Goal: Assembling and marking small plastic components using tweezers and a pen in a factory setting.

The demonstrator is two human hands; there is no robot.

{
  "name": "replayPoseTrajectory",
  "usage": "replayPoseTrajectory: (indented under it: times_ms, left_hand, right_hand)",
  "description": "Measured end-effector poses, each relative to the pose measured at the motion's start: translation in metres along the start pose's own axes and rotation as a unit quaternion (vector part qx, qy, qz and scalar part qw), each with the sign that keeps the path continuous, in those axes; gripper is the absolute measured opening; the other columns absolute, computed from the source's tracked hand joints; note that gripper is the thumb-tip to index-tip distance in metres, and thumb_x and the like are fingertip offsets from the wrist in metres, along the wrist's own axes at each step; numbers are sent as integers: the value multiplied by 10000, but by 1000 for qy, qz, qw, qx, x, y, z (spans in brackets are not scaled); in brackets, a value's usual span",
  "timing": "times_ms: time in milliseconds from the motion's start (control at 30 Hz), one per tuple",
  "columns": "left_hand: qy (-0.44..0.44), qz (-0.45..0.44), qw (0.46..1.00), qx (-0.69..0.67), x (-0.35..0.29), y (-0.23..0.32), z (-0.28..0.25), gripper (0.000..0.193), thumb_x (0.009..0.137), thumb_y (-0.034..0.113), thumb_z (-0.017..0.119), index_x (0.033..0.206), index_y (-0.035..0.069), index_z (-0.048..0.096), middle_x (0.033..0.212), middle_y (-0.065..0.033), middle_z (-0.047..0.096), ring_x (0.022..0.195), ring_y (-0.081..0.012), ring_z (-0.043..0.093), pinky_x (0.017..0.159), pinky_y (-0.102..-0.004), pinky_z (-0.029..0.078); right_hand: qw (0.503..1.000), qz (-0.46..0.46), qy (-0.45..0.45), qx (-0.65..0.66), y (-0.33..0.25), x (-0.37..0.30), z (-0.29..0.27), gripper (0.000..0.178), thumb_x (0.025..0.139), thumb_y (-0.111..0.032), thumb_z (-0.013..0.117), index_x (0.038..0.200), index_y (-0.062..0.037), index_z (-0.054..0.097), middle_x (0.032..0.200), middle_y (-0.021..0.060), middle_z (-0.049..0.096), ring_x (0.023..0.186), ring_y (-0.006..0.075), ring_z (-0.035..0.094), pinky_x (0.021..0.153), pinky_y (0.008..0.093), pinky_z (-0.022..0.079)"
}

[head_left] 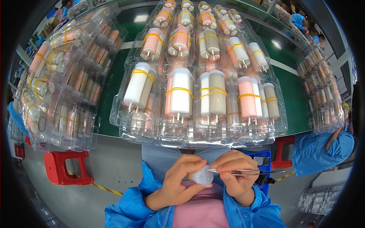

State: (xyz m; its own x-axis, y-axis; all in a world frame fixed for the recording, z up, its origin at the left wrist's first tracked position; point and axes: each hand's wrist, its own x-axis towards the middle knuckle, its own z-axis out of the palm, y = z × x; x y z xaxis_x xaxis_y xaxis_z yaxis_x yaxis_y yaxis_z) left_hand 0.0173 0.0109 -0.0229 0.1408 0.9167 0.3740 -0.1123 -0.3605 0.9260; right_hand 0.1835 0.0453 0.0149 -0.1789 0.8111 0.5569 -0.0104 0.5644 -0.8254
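Close to my body, my left hand (pixel 178 181) is closed around a white round cylindrical part (pixel 202 177), its end face turned up toward me. Metal tweezers (pixel 262 172) are pinched in my right hand (pixel 236 173). Their tip end meets the edge of the part's face, where my fingertips partly cover it. Whether the tips grip anything there is too small to tell. Just beyond my hands is a stack of clear plastic trays (pixel 178 141). In its pockets lie pink, white and grey cylinders, such as a white bundle (pixel 180 91), held together by yellow rubber bands.
More loaded clear trays are stacked on the left (pixel 62 133) and right (pixel 323 114) of the green bench top (pixel 114 91). Red stools (pixel 62 167) stand on the grey floor. A blue bin (pixel 266 155) is beside my right hand. Co-workers in blue sit at the right and far back.
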Motion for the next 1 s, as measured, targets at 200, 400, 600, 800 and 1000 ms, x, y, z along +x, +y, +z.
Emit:
replayPoseTrajectory:
  times_ms: [200,400,600,800,1000]
  left_hand:
    - [1,-6,1000,-5,-2,-1,0,530,682,70,809,1132,-36,551,1078,-191,567,922,-250,600,765,-311,492]
    - [-56,13,998,28,-1,-1,-6,591,716,-7,770,1220,-7,462,1127,-217,498,977,-237,583,755,-300,504]
    - [-1,6,1000,5,-2,-1,0,531,671,35,803,1134,-51,557,1060,-199,563,887,-249,600,727,-303,506]
    - [-10,26,998,59,1,-1,-2,518,666,23,803,1121,-45,566,1062,-194,561,886,-244,604,732,-301,513]
    - [10,-6,1000,19,-1,2,-2,504,657,20,810,1098,-35,572,1080,-197,563,908,-250,612,746,-302,515]
  right_hand:
    - [1000,-3,-11,-6,-1,1,0,102,732,-31,712,811,-14,651,778,124,671,657,239,645,591,293,517]
    - [997,-22,-43,-63,-5,7,1,110,702,-13,713,793,-23,651,765,112,664,660,249,639,599,290,516]
    - [998,13,-40,-55,-7,6,1,109,689,-7,710,781,-20,654,751,106,659,650,240,633,583,297,504]
    - [993,40,-51,-102,-13,11,2,111,684,-7,708,781,-9,655,747,107,658,640,235,635,569,294,496]
    - [998,33,51,-8,-7,-7,4,118,716,-30,706,807,19,648,758,141,664,627,216,638,544,281,496]
